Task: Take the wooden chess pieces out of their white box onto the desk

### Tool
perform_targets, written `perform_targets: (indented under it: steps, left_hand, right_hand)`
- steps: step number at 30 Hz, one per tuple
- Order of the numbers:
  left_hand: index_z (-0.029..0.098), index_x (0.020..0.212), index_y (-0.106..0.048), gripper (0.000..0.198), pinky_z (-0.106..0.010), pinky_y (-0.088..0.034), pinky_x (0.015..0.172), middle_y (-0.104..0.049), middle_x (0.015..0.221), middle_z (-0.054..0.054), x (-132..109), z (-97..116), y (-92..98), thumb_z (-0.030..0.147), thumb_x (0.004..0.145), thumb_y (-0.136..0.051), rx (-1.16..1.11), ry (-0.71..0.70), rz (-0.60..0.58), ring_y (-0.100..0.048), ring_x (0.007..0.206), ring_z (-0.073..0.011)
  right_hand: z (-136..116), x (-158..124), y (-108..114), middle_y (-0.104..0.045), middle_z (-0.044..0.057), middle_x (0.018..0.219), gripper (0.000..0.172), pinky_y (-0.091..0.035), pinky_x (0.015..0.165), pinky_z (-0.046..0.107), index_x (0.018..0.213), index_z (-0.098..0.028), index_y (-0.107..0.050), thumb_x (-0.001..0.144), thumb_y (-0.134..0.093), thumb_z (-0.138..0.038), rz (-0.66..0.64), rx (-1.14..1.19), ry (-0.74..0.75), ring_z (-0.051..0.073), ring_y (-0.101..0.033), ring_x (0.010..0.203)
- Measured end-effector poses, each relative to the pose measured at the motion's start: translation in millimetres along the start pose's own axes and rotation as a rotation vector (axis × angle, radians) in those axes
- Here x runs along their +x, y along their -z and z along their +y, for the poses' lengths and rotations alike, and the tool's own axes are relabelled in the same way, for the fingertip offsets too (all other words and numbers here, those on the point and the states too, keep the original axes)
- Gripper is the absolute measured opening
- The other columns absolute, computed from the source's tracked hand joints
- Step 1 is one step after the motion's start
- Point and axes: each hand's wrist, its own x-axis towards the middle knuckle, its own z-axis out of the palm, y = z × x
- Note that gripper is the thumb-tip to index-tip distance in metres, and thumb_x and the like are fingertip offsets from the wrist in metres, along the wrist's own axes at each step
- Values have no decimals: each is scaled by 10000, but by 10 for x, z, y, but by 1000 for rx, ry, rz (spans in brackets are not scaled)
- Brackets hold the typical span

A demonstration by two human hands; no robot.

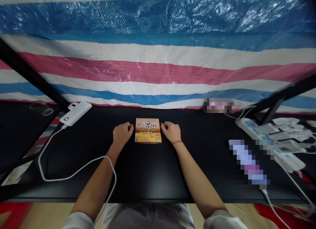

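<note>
A flat Chinese chess box (148, 130), brown above and yellow below with printed lettering, lies face up on the black tabletop (148, 171). Just to its left rests my left hand (122, 134), curled into a fist with nothing showing in it. My right hand (171, 131), a thin red string round its wrist, is also closed and sits close by the box's right edge. Neither hand grips the box. Over my left forearm runs a white cable (81, 171).
At the back left lies a white power bank (77, 113) with the cable plugged in; a clear cup (41, 108) is further left. On the right are a power strip (254, 130), several white cords and a blurred-out device (247, 161). A striped sheet (153, 71) hangs behind.
</note>
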Motion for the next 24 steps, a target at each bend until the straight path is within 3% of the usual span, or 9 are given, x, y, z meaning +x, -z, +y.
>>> perform_targets:
  steps: [24]
  left_hand:
    - [213, 808, -627, 333, -281, -325, 627, -690, 807, -45, -3, 4, 8, 389, 941, -378, -4, 5, -7, -630, 763, -194]
  right_hand:
    - [0, -3, 7, -650, 25, 693, 330, -204, 606, 273, 598, -179, -501, 895, -457, -317, 5, 4, -3, 133, -548, 640]
